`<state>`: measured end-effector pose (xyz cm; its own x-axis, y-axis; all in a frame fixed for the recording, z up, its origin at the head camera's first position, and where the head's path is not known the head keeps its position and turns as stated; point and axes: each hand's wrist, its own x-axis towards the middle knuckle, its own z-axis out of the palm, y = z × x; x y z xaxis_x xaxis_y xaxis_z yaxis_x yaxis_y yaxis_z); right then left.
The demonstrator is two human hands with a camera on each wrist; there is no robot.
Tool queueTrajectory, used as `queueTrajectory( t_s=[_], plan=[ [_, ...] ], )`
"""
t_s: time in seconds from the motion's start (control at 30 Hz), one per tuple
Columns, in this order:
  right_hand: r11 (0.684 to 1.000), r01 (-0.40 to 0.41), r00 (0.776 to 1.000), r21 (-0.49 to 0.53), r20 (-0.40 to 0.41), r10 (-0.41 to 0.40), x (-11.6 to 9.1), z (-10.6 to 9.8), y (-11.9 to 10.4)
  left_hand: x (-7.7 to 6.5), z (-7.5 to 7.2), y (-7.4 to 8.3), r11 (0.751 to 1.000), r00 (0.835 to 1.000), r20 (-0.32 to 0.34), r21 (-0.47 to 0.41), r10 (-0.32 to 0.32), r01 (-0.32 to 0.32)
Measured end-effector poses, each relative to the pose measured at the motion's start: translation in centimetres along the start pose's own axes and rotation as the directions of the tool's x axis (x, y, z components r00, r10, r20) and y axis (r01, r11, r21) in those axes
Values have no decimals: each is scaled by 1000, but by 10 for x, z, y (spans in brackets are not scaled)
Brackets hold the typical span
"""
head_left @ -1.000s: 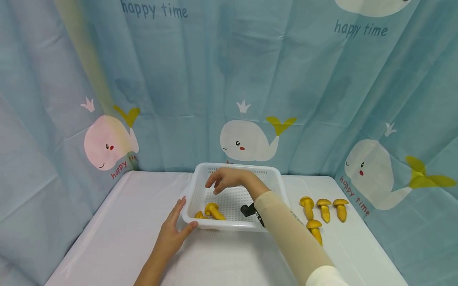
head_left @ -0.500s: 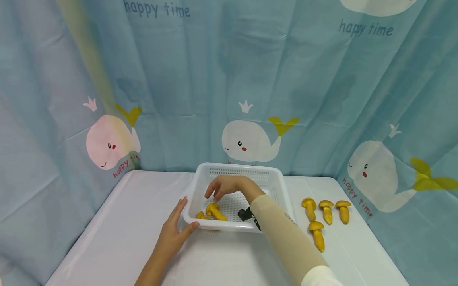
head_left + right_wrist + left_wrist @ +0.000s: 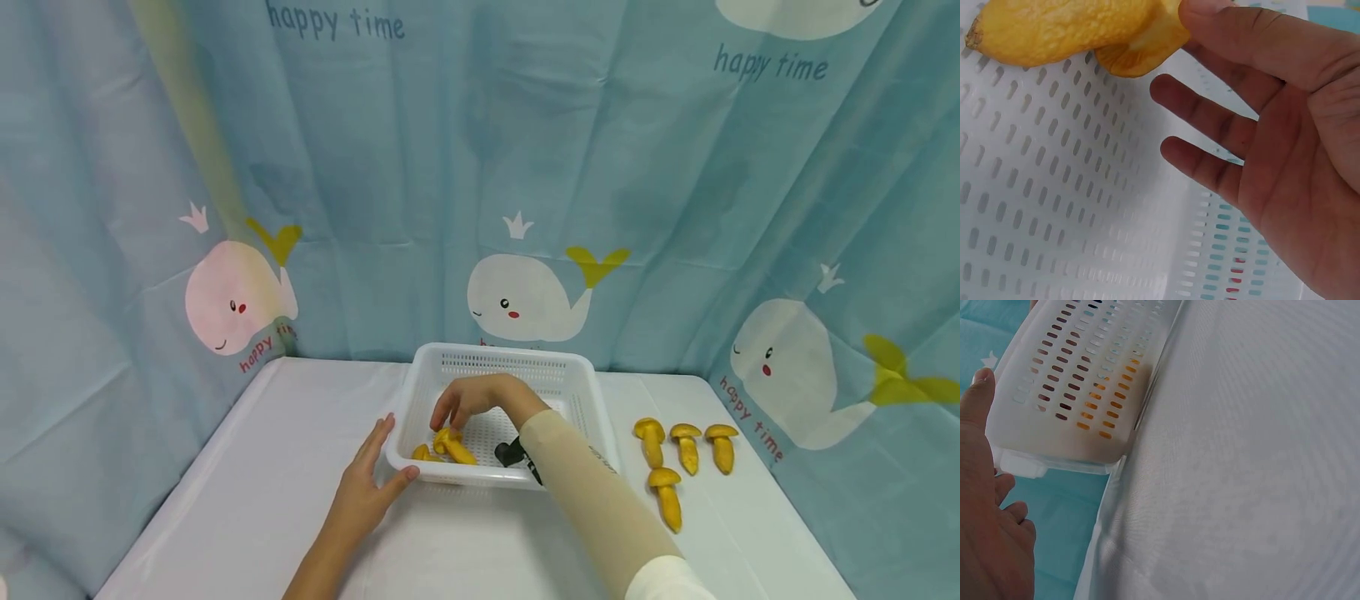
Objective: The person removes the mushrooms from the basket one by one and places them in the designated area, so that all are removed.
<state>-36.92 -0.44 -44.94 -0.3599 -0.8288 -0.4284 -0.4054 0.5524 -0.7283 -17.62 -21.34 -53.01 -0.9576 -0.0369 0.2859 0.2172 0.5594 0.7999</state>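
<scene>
In the head view a white perforated plastic basket stands on the table. Two yellow mushrooms lie at its near left corner. My right hand reaches down inside and pinches the cap of the larger-looking mushroom. The right wrist view shows the thumb on this mushroom's cap, with the index fingertip hidden behind the thumb and two other fingers held off it. Beside it, the other mushroom is partly hidden by the basket wall. My left hand rests at the left near corner of the basket, thumb and fingers spread.
Right of the basket, several more yellow mushrooms lie on the white tablecloth; three form a row, including one mushroom, with another mushroom nearer. A blue curtain with whale prints hangs behind. A black wrist camera hangs over the basket.
My right hand has come down from above the basket floor to the mushroom's cap and taken hold of it. The left hand has stayed at the basket corner.
</scene>
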Motion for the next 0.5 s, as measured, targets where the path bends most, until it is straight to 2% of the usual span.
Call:
queueTrajectory(
  t_s=[0.5],
  plan=[
    [999,-34,999,-21,3,34,3,3,4,-1,-1,3,1000,1000,-7,4,2,-2]
  ],
)
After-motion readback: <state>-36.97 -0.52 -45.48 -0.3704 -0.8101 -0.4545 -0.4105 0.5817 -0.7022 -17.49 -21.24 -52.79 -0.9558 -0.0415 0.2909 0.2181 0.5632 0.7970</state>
